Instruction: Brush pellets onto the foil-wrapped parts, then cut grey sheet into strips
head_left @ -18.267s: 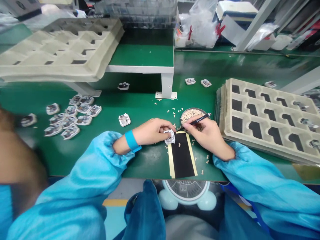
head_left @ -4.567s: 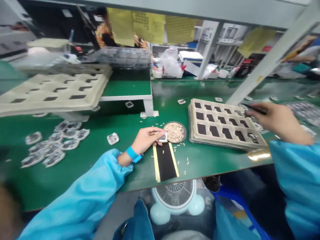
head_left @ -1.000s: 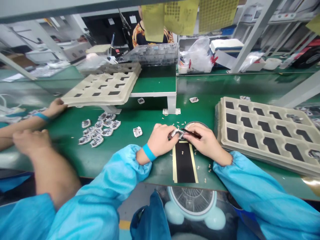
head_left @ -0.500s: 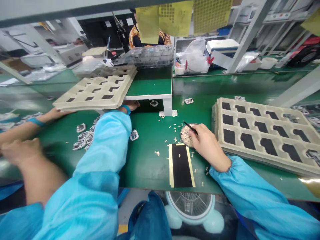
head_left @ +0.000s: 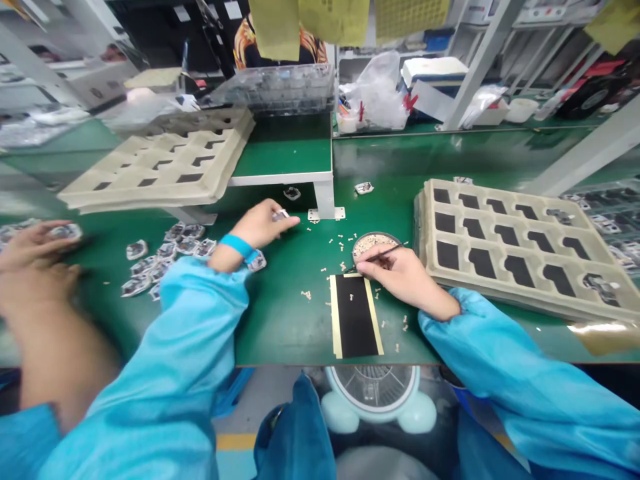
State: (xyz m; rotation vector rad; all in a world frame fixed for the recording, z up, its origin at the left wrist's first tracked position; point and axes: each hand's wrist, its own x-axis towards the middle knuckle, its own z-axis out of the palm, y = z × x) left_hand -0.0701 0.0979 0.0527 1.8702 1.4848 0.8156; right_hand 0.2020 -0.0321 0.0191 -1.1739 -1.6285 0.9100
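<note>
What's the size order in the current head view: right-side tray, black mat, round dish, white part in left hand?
Right-side tray
Black mat
Round dish, partly hidden
White part in the left hand, partly covered

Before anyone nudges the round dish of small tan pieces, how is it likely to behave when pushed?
The dish looks wide and shallow, so it would probably slide rather than tip. The small pieces inside look loose, so a sharp push might spill some; similar scattered bits lie on the green bench.
</note>
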